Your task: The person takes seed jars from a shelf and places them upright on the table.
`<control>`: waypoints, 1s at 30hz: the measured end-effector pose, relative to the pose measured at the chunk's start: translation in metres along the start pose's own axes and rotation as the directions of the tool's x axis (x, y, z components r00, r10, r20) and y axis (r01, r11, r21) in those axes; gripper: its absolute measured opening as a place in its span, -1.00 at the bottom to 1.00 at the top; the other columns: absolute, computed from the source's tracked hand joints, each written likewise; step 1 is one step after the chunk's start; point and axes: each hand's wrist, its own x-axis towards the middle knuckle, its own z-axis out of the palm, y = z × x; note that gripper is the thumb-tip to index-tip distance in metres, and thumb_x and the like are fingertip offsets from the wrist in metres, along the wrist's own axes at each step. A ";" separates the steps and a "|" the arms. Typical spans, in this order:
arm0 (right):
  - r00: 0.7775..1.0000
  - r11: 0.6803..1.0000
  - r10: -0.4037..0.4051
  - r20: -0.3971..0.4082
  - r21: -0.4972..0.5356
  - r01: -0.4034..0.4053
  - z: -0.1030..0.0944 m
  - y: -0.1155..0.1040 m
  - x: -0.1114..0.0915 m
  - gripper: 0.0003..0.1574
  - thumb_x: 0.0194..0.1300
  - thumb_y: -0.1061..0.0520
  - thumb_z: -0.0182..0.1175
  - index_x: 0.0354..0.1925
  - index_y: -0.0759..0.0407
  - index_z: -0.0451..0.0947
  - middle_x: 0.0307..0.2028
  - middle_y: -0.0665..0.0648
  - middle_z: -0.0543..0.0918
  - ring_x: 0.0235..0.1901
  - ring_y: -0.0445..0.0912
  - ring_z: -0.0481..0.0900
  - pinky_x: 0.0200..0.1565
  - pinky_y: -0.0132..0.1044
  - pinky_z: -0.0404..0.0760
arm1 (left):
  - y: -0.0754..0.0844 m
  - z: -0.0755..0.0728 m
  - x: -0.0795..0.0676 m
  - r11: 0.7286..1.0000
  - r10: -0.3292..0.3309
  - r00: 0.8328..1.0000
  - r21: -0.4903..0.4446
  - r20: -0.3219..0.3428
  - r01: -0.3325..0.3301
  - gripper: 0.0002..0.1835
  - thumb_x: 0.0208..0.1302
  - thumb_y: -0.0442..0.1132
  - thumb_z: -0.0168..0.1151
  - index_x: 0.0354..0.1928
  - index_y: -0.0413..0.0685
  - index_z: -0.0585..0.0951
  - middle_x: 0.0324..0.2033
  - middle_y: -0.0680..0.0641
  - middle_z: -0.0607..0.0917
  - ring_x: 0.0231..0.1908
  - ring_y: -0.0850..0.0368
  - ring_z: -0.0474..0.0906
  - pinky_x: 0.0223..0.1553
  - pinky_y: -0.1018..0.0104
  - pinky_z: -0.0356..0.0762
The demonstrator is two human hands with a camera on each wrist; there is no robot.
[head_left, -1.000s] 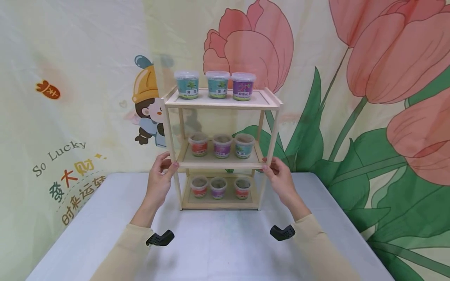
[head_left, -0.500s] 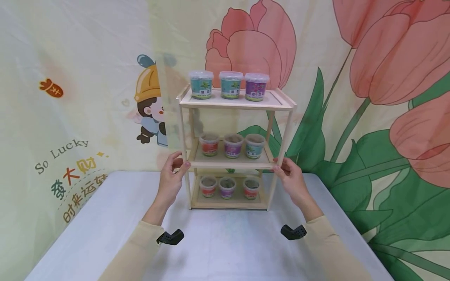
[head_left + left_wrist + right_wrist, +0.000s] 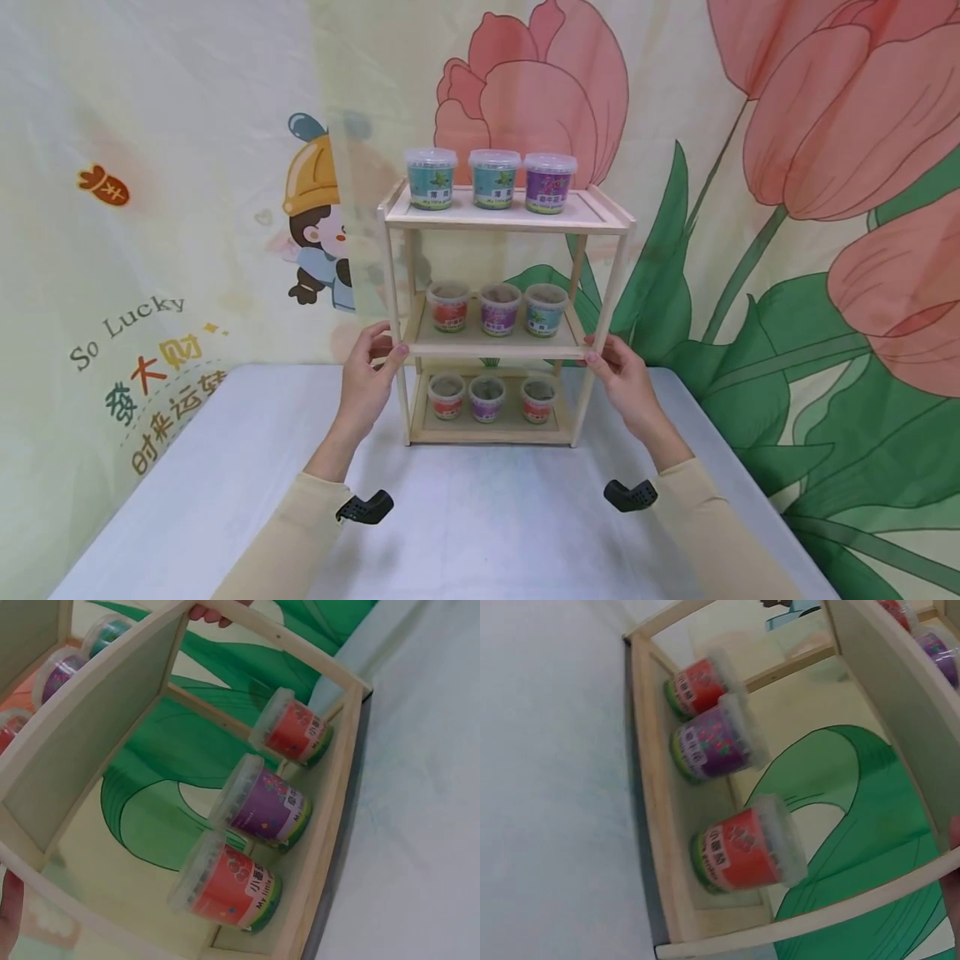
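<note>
A three-tier wooden shelf rack (image 3: 495, 353) stands upright on the white table. My left hand (image 3: 365, 387) grips its left front post at the middle tier, thumb in front. At the same height on the other side, my right hand (image 3: 628, 387) holds the right post. On the top tier are two teal lidded cups (image 3: 432, 185) and a purple cup (image 3: 547, 187). The middle tier bears a red cup (image 3: 450, 312), a purple one and a teal one. Below sit two red cups and a purple cup (image 3: 486, 406), seen closely in both wrist views.
The white-covered table (image 3: 465, 517) extends in front of the rack and to both sides. Behind it hangs a printed cloth backdrop (image 3: 540, 108) with large tulips and a cartoon figure. Black wrist devices (image 3: 365, 507) are at both sleeves.
Both hands have shifted the rack to the right along the table, with all cups still standing on it. Over the last half second it has stayed nearly still.
</note>
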 end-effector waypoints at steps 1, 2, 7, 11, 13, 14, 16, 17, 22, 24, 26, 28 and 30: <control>1.000 1.000 -0.003 0.003 -0.006 0.003 0.000 0.001 0.000 -0.48 0.68 0.04 0.09 0.43 0.25 0.43 0.25 0.36 0.59 0.20 0.03 0.61 0.38 -0.04 0.43 | 0.001 0.000 0.000 1.000 0.014 1.000 0.020 -0.014 -0.014 -0.48 0.55 -0.05 0.30 0.44 0.03 0.47 0.11 -0.18 0.60 0.14 -0.02 0.54 0.22 -0.04 0.54; 1.000 1.000 -0.007 0.004 -0.009 0.007 0.000 0.002 0.000 -0.47 0.68 0.02 0.09 0.43 0.24 0.43 0.26 0.34 0.59 0.18 -0.02 0.62 0.38 -0.06 0.45 | 0.001 0.001 -0.001 0.999 0.029 0.999 0.039 -0.031 -0.028 -0.49 0.55 -0.05 0.30 0.43 0.01 0.48 0.11 -0.18 0.62 0.14 -0.04 0.55 0.22 -0.08 0.55; 0.999 0.999 -0.043 -0.011 -0.015 0.043 0.001 0.009 0.000 -0.44 0.67 -0.05 0.09 0.43 0.23 0.44 0.26 0.31 0.61 0.09 -0.24 0.65 0.29 -0.31 0.52 | 0.002 0.007 -0.002 0.990 0.101 0.988 0.106 -0.114 -0.089 -0.51 0.55 -0.07 0.31 0.41 0.00 0.53 0.07 -0.20 0.67 0.11 -0.13 0.63 0.15 -0.15 0.62; 0.997 0.998 -0.067 -0.028 -0.005 0.067 0.000 0.011 -0.001 -0.44 0.67 -0.04 0.09 0.42 0.26 0.44 0.26 0.33 0.60 0.06 -0.27 0.67 0.17 -0.53 0.52 | 0.001 0.012 -0.001 0.987 0.128 0.983 0.116 -0.131 -0.114 -0.48 0.55 -0.11 0.30 0.46 0.02 0.50 0.07 -0.21 0.66 0.10 -0.13 0.64 0.12 -0.13 0.63; 0.997 0.997 -0.072 -0.036 -0.001 0.072 -0.001 0.010 -0.001 -0.44 0.67 -0.04 0.09 0.42 0.26 0.44 0.26 0.34 0.60 0.07 -0.22 0.69 0.15 -0.54 0.53 | -0.001 0.014 0.000 0.986 0.133 0.984 0.113 -0.122 -0.119 -0.46 0.56 -0.13 0.28 0.50 0.01 0.46 0.08 -0.21 0.63 0.09 -0.10 0.61 0.11 -0.06 0.62; 0.997 0.997 -0.072 -0.040 -0.001 0.072 -0.001 0.009 -0.002 -0.43 0.67 -0.04 0.09 0.42 0.25 0.44 0.27 0.34 0.60 0.09 -0.18 0.69 0.15 -0.55 0.53 | -0.002 0.016 0.000 0.988 0.128 0.985 0.104 -0.117 -0.115 -0.45 0.57 -0.13 0.27 0.51 0.00 0.45 0.08 -0.21 0.62 0.09 -0.06 0.60 0.10 0.00 0.60; 0.997 0.998 -0.067 -0.045 -0.002 0.067 -0.001 0.008 -0.002 -0.43 0.67 -0.04 0.09 0.43 0.24 0.44 0.28 0.34 0.60 0.12 -0.12 0.70 0.15 -0.56 0.52 | -0.004 0.017 0.000 0.991 0.113 0.988 0.087 -0.108 -0.103 -0.44 0.58 -0.13 0.26 0.53 0.00 0.42 0.08 -0.19 0.60 0.07 0.01 0.56 0.08 0.14 0.56; 0.997 0.998 -0.063 -0.047 -0.005 0.063 -0.001 0.008 -0.003 -0.43 0.67 -0.04 0.09 0.44 0.24 0.44 0.28 0.33 0.60 0.13 -0.09 0.70 0.14 -0.56 0.52 | -0.004 0.018 0.001 0.992 0.105 0.989 0.077 -0.106 -0.097 -0.43 0.58 -0.13 0.26 0.53 0.01 0.42 0.08 -0.19 0.59 0.06 0.03 0.55 0.05 0.21 0.54; 0.998 0.996 -0.050 -0.025 -0.079 0.048 -0.003 0.004 -0.004 -0.39 0.67 -0.09 0.09 0.48 0.17 0.43 0.28 0.31 0.62 0.19 0.01 0.67 0.26 -0.28 0.57 | -0.003 0.017 -0.001 0.995 0.096 0.989 0.048 -0.112 -0.091 -0.46 0.57 -0.17 0.26 0.51 -0.02 0.44 0.07 -0.21 0.61 0.04 0.02 0.55 -0.01 0.38 0.49; 0.998 0.988 -0.065 -0.014 -0.144 0.062 -0.005 0.002 -0.006 -0.38 0.67 -0.11 0.10 0.48 0.15 0.43 0.27 0.31 0.62 0.23 0.09 0.63 0.30 -0.04 0.57 | -0.004 0.017 -0.002 0.995 0.096 0.989 0.046 -0.114 -0.091 -0.48 0.58 -0.18 0.25 0.49 -0.04 0.45 0.08 -0.22 0.61 0.05 0.00 0.56 0.00 0.38 0.49; 0.996 0.975 -0.086 -0.008 -0.206 0.083 -0.006 -0.002 -0.008 -0.38 0.66 -0.10 0.12 0.49 0.14 0.41 0.27 0.31 0.61 0.25 0.17 0.60 0.30 0.15 0.54 | -0.005 0.016 -0.003 0.995 0.093 0.989 0.041 -0.116 -0.088 -0.49 0.59 -0.18 0.24 0.48 -0.07 0.46 0.08 -0.22 0.61 0.06 0.01 0.56 0.02 0.37 0.50; 0.992 0.956 -0.121 -0.025 -0.272 0.110 -0.007 -0.008 -0.010 -0.38 0.65 -0.04 0.16 0.51 0.15 0.37 0.26 0.31 0.60 0.23 0.20 0.60 0.26 0.18 0.57 | -0.007 0.015 -0.004 0.996 0.087 0.989 0.037 -0.118 -0.084 -0.51 0.59 -0.19 0.24 0.47 -0.07 0.46 0.08 -0.21 0.61 0.05 0.03 0.55 0.02 0.38 0.50; 0.984 0.940 -0.167 -0.070 -0.312 0.137 -0.006 -0.017 -0.013 -0.37 0.61 0.06 0.21 0.50 0.18 0.34 0.22 0.31 0.59 0.18 0.19 0.63 0.19 0.00 0.64 | -0.008 0.015 -0.004 0.996 0.087 0.989 0.037 -0.120 -0.083 -0.51 0.59 -0.19 0.23 0.46 -0.06 0.47 0.07 -0.20 0.61 0.05 0.06 0.54 0.02 0.39 0.50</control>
